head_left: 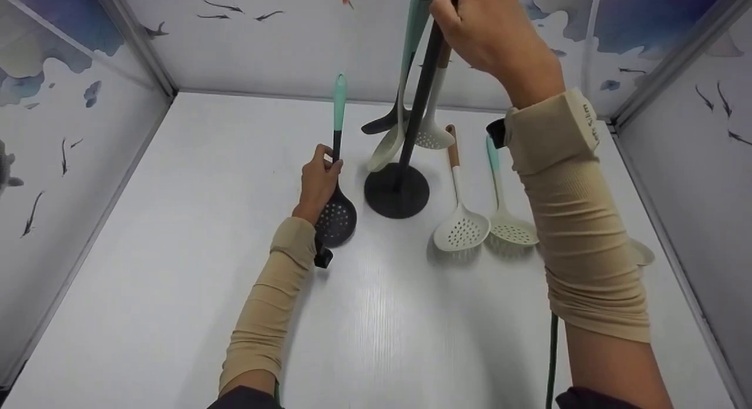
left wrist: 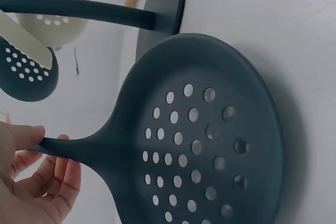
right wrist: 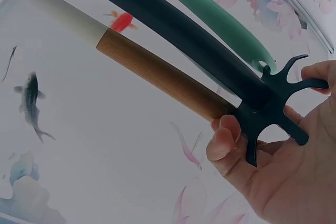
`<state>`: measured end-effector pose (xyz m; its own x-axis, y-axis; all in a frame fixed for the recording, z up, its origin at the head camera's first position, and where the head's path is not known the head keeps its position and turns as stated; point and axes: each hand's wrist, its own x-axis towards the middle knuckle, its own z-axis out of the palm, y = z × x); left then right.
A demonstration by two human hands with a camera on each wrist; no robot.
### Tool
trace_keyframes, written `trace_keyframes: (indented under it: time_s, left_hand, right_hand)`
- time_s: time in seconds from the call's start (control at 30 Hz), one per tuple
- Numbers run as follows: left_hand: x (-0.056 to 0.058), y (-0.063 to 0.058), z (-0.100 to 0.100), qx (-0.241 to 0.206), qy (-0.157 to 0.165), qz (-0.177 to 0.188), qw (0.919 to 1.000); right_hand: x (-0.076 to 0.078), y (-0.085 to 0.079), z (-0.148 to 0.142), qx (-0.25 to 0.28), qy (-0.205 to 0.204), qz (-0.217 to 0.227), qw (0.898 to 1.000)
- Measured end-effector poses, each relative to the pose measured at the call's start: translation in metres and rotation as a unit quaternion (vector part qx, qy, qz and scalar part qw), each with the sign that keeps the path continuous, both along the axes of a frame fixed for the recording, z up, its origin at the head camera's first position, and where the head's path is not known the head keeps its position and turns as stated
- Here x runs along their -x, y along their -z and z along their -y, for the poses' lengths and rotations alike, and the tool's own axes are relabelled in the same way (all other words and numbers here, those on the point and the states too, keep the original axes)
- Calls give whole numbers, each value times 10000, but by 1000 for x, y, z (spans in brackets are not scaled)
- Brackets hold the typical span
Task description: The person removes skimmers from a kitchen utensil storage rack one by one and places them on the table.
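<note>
My left hand (head_left: pixel 317 183) pinches a black skimmer (head_left: pixel 339 218) by its shaft, just above the round bowl with holes; its mint handle (head_left: pixel 340 100) points away. In the left wrist view, thumb and fingers (left wrist: pixel 65 184) meet on the neck of the skimmer (left wrist: pixel 118 148). High up, my right hand (head_left: pixel 499 39) grips the top of a black utensil stand (head_left: pixel 424 94). The right wrist view shows its fingers curled about the hooked head (right wrist: pixel 268 111), beside a wooden handle end (right wrist: pixel 163 74). A cream spoon (head_left: pixel 388 150), a white skimmer (head_left: pixel 435 137) and a dark utensil (head_left: pixel 380 124) hang there.
The stand's round base (head_left: pixel 385 203) rests on the white table (head_left: pixel 194 233). Right of it lie a white skimmer with a wooden handle (head_left: pixel 461 231) and a cream skimmer with a mint handle (head_left: pixel 512 230). Another pale utensil (head_left: pixel 642 253) is partly hidden behind the right sleeve. Patterned panels surround the table.
</note>
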<state>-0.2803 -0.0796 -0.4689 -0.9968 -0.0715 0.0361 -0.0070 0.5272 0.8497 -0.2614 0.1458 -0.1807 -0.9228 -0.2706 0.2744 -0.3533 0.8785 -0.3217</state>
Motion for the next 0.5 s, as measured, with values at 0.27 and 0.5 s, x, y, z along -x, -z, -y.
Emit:
trace_keyframes:
  time_s: [0.27, 0.5]
  left_hand:
    - [-1, 11, 4, 395, 535, 1050, 9922]
    - [-4, 15, 7, 1172, 1221, 1669, 9713]
  right_hand:
    - [1, 1, 0, -66, 3, -55, 10000]
    - [1, 2, 1, -12, 6, -142, 9999]
